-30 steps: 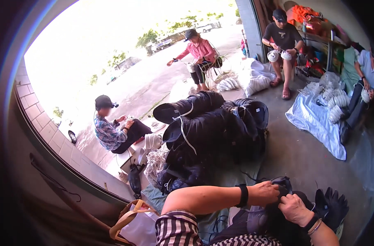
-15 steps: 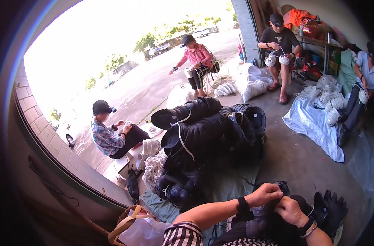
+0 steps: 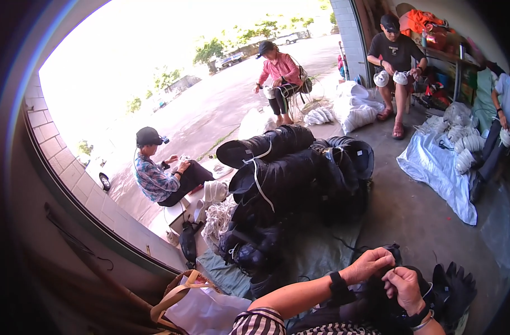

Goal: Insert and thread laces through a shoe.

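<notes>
My left hand (image 3: 369, 266) comes in from the lower middle, its fingers pinched together. My right hand (image 3: 403, 287) is just to the right and a little nearer, also closed in a pinch. Between the fingertips is something thin and dark, too small to make out. Beneath both hands lie dark, soft pieces (image 3: 372, 310) on my lap, partly hidden by my arms. To the right of my right hand is a bundle of black nested pieces (image 3: 455, 287) with finger-like ends.
Stacked black curved pieces (image 3: 288, 176), tied with white strips, rise in front of me on a green sheet (image 3: 336, 251). White cords (image 3: 218, 220) lie at their left. A bag (image 3: 202, 307) stands near left. Several people sit around, handling white pieces; a white sheet (image 3: 434, 178) lies right.
The view has shifted, so the surroundings sit further right. My hands stay close together, with the right hand's fingers turned more upward. The person in pink has drawn an outstretched arm back in.
</notes>
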`<state>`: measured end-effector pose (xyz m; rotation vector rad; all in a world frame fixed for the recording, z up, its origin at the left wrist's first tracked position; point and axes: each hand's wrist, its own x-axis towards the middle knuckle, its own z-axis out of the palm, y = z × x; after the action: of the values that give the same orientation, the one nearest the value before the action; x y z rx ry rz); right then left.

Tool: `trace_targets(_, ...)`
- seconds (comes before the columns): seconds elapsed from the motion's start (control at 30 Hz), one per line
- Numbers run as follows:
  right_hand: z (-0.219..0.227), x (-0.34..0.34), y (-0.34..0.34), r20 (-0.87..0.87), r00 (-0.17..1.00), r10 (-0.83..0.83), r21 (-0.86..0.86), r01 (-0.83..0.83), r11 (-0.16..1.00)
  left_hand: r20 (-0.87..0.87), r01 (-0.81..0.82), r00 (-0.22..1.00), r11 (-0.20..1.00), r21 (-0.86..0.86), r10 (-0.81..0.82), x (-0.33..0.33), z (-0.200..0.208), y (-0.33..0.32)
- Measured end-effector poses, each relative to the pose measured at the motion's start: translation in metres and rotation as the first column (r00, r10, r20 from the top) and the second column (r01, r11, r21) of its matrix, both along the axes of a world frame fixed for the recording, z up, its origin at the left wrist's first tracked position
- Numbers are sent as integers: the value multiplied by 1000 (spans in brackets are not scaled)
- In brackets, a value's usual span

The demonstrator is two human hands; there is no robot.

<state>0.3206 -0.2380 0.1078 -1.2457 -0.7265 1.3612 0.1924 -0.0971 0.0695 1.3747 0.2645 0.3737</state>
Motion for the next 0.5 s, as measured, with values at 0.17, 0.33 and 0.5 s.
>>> trace_targets(0.17, 78, 5, -31, 78, 997, -14, 495, -27, 869, 26, 187, 975, 879, 438, -220, 0, 35, -16)
trace_targets(0.33, 60, 24, -44, -27, 995, -97, 421, 99, 901, -34, 285, 958, 952, 108, -283, -1, 50, -43)
trace_targets(0.5, -21, 134, -94, -87, 816, -571, 118, 577, 808, -142, -681, 732, 702, -210, 667, -70, 20, 70)
